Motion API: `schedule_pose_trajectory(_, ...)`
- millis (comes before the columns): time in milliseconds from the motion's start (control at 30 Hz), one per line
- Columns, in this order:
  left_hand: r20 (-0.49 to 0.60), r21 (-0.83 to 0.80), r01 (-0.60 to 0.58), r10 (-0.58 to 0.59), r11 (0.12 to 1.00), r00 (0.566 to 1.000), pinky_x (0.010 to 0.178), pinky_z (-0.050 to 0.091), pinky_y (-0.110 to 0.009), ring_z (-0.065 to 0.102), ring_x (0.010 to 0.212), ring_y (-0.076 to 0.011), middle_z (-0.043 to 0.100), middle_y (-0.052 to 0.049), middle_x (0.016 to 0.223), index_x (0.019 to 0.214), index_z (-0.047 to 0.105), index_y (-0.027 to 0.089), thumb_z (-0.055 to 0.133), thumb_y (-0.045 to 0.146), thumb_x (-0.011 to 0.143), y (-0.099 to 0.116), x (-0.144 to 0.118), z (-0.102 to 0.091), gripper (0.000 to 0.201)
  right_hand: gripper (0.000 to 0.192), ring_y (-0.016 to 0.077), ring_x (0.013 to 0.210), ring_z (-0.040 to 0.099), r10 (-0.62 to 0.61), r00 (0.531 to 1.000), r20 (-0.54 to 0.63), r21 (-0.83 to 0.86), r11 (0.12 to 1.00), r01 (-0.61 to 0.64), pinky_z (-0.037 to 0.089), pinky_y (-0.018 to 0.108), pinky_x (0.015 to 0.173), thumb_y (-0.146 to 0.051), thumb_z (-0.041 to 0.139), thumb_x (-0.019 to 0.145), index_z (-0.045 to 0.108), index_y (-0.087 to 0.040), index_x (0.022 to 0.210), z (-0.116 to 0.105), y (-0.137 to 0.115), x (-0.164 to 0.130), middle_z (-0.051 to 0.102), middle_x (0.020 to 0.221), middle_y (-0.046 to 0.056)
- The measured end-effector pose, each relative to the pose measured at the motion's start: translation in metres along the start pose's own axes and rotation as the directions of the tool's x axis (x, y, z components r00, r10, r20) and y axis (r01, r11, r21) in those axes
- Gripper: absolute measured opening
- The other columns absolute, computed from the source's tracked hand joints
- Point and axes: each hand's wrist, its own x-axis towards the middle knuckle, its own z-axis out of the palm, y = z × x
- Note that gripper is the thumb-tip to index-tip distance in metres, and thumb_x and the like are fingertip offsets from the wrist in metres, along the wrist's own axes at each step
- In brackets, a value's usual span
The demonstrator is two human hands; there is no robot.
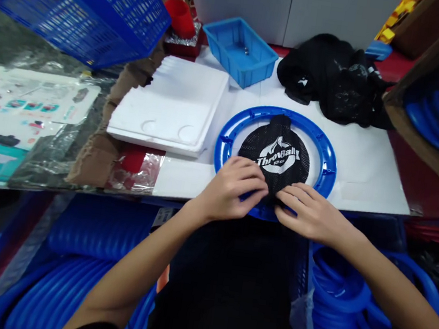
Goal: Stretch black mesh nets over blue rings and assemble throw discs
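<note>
A blue plastic ring (329, 146) lies on the white sheet at the table's front edge. Inside it is a round black mesh net (302, 170) with a white printed logo; its upper tab reaches the ring's far side. My left hand (236, 185) pinches the net's near edge from the left, thumb and fingers together. From the right, my right hand (306, 208) grips the same near edge with fingers bent. Both hands rest over the ring's near side and hide part of it.
Behind the ring stand a light blue tray (238, 53) with small bits inside and a heap of black fabric (336, 77). White foam (171, 104) lies left, below a tilted blue basket (86, 7). More blue rings (89, 228) are stacked beneath the table; a carton (423, 121) stands right.
</note>
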Motion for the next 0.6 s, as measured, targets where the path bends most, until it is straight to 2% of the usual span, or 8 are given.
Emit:
schedule_pose_trajectory(33, -0.111, 0.085, 0.117, -0.108, 0.989, 0.988, 0.102, 0.046, -0.051, 0.063, 0.111, -0.0287, 0.073, -0.008, 0.107, 0.102, 0.074, 0.023, 0.067, 0.025, 0.100, 0.002, 0.000, 0.002, 0.007, 0.019, 0.0264, 0.113, 0.066, 0.001, 1.000, -0.003, -0.016, 1.000, -0.001, 0.059, 0.050, 0.102, -0.012, 0.058, 0.101, 0.071, -0.023, 0.108, 0.000, -0.003, 0.000, 0.072, 0.119, 0.011)
schedule_pose_trajectory(100, -0.272, 0.197, 0.340, -0.282, 0.920, 0.920, 0.105, 0.046, -0.056, 0.059, 0.119, -0.0339, 0.069, -0.013, 0.120, 0.111, 0.073, 0.021, 0.069, 0.031, 0.100, 0.005, 0.002, 0.008, 0.015, 0.017, 0.0256, 0.103, 0.067, -0.020, 1.000, 0.005, -0.072, 0.997, 0.020, 0.059, 0.048, 0.099, -0.013, 0.058, 0.101, 0.072, -0.020, 0.108, 0.000, -0.013, 0.003, 0.074, 0.112, 0.013)
schedule_pose_trajectory(167, -0.301, 0.223, 0.447, -0.375, 0.866, 0.877, 0.108, 0.046, -0.060, 0.052, 0.128, -0.0389, 0.062, -0.019, 0.136, 0.122, 0.070, 0.018, 0.071, 0.041, 0.099, 0.005, 0.007, 0.016, 0.032, 0.017, 0.0252, 0.094, 0.067, -0.049, 0.998, 0.037, -0.120, 0.991, 0.053, 0.059, 0.046, 0.095, -0.013, 0.058, 0.101, 0.073, -0.016, 0.109, -0.004, -0.026, 0.010, 0.075, 0.108, 0.015)
schedule_pose_trajectory(233, -0.268, 0.232, 0.450, -0.388, 0.862, 0.882, 0.110, 0.047, -0.061, 0.048, 0.132, -0.0411, 0.057, -0.022, 0.142, 0.129, 0.067, 0.016, 0.070, 0.045, 0.100, 0.001, 0.014, 0.024, 0.042, 0.017, 0.0246, 0.086, 0.066, -0.058, 0.996, 0.067, -0.090, 0.994, 0.064, 0.058, 0.043, 0.084, -0.012, 0.059, 0.100, 0.074, -0.014, 0.107, -0.013, -0.038, 0.019, 0.074, 0.100, 0.015)
schedule_pose_trajectory(300, -0.188, 0.261, 0.382, -0.341, 0.887, 0.921, 0.110, 0.047, -0.060, 0.047, 0.132, -0.0409, 0.058, -0.022, 0.142, 0.133, 0.065, 0.014, 0.070, 0.041, 0.100, -0.005, 0.020, 0.027, 0.043, 0.017, 0.0227, 0.076, 0.061, -0.050, 0.995, 0.083, 0.025, 0.999, 0.048, 0.053, 0.040, 0.071, -0.010, 0.058, 0.099, 0.073, -0.016, 0.105, -0.030, -0.042, 0.028, 0.070, 0.085, 0.010)
schedule_pose_trajectory(400, 0.107, 0.250, 0.138, -0.169, 0.958, 0.980, 0.110, 0.048, -0.056, 0.052, 0.129, -0.0380, 0.063, -0.020, 0.135, 0.142, 0.060, 0.014, 0.071, 0.033, 0.099, -0.018, 0.028, 0.019, 0.049, 0.020, 0.0196, 0.068, 0.054, -0.022, 0.997, 0.074, 0.255, 0.967, 0.003, 0.048, 0.038, 0.065, -0.011, 0.056, 0.101, 0.073, -0.019, 0.108, -0.061, -0.025, 0.036, 0.064, 0.075, 0.004)
schedule_pose_trajectory(500, 0.361, 0.097, -0.083, 0.043, 0.992, 0.932, 0.110, 0.051, -0.050, 0.059, 0.127, -0.0324, 0.066, -0.017, 0.134, 0.144, 0.061, 0.016, 0.068, 0.026, 0.101, -0.034, 0.036, 0.001, 0.045, 0.019, 0.0216, 0.080, 0.059, 0.177, 0.983, 0.038, 0.300, 0.937, -0.181, 0.051, 0.039, 0.073, -0.019, 0.055, 0.105, 0.075, -0.021, 0.106, -0.071, 0.017, 0.035, 0.069, 0.088, 0.007)
schedule_pose_trajectory(600, 0.421, -0.073, -0.149, 0.166, 0.986, 0.892, 0.106, 0.053, -0.043, 0.063, 0.125, -0.0285, 0.069, -0.013, 0.132, 0.133, 0.069, 0.021, 0.072, 0.021, 0.097, -0.048, 0.045, -0.014, 0.036, 0.014, 0.0308, 0.108, 0.063, 0.344, 0.937, 0.054, 0.207, 0.915, -0.347, 0.056, 0.051, 0.092, -0.026, 0.065, 0.102, 0.078, -0.022, 0.104, -0.040, 0.061, 0.030, 0.070, 0.116, 0.014)
